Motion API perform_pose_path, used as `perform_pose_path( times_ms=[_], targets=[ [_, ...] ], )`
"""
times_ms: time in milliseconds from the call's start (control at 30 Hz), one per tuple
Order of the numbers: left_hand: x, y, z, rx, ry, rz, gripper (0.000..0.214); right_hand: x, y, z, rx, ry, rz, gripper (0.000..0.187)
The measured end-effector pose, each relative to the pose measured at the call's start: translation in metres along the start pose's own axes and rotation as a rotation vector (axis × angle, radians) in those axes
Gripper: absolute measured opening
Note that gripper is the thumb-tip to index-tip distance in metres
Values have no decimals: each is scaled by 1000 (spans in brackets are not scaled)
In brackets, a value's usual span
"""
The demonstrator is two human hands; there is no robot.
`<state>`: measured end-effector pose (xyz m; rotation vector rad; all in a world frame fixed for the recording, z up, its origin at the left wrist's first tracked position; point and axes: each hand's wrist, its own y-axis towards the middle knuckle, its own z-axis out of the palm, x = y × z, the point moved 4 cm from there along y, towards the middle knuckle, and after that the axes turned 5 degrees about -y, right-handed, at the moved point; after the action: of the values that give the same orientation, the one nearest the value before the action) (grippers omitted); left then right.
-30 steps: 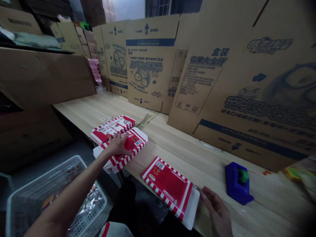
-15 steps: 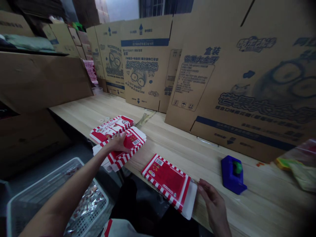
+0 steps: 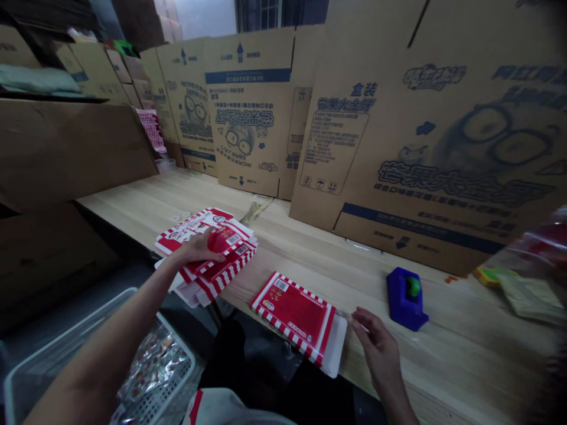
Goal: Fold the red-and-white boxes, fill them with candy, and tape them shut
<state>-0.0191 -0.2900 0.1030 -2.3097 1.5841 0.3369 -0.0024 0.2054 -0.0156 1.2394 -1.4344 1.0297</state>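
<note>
A pile of flat red-and-white striped cartons (image 3: 239, 268) lies left of centre on the table. My left hand (image 3: 200, 247) grips the top carton (image 3: 227, 239), its thumb at the near edge and its fingers over the printed face. That carton sits askew on the ones under it. Another red striped carton (image 3: 295, 316) lies by itself at the table's front edge, with a white flap (image 3: 339, 345) sticking out at its right end. Just right of this flap, apart from it, is my right hand (image 3: 376, 339), fingers loosely bent and thumb apart, holding nothing.
A blue tape dispenser (image 3: 405, 299) stands on the table (image 3: 301, 251) to the right. Large printed cardboard boxes (image 3: 336, 147) line the back. Below left, a white plastic basket (image 3: 188, 366) contains small wrapped pieces. Packets (image 3: 529, 295) lie at far right.
The top carton on the pile has shifted and tilted under my left hand. My right hand has come away from the lone carton's flap. The whole view has turned slightly right.
</note>
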Motion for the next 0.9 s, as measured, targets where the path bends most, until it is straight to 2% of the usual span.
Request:
perform_pose_path(
  times_ms=[100, 167, 200, 300, 367, 400, 467, 533, 633, 700, 800, 900],
  targets=[
    [-24, -26, -25, -81, -62, 41, 121, 28, -1, 17, 21, 10, -86, 37],
    [-51, -52, -30, -168, -107, 134, 120, 51, -7, 44, 141, 90, -87, 39],
    [-66, -66, -27, -185, -133, 192, 118, 63, -12, 61, 236, 155, -70, 42],
    [-108, -109, 4, -209, -241, 305, 118, 93, -32, 112, 517, 422, -49, 60],
    [-129, -131, 33, -188, -309, 368, 116, 105, -44, 130, 607, 520, -59, 60],
    [-135, -140, 47, -199, -344, 385, 115, 107, -48, 132, 617, 539, -65, 57],
    [-143, -149, 71, -194, -443, 396, 114, 106, -52, 125, 602, 535, -71, 50],
    [-145, -151, 88, -126, -614, 378, 109, 97, -52, 108, 568, 475, -43, 44],
    [-146, -148, 110, 98, -996, 278, 91, 79, -47, 76, 497, 355, 17, 33],
    [-148, -146, 122, 238, -1244, 160, 75, 68, -43, 61, 473, 317, 49, 30],
    [-152, -146, 139, 369, -1458, -21, 46, 55, -40, 51, 476, 302, 101, 29],
    [-155, -148, 146, 377, -1519, -77, 34, 45, -39, 50, 491, 339, 152, 30]
  ],
)
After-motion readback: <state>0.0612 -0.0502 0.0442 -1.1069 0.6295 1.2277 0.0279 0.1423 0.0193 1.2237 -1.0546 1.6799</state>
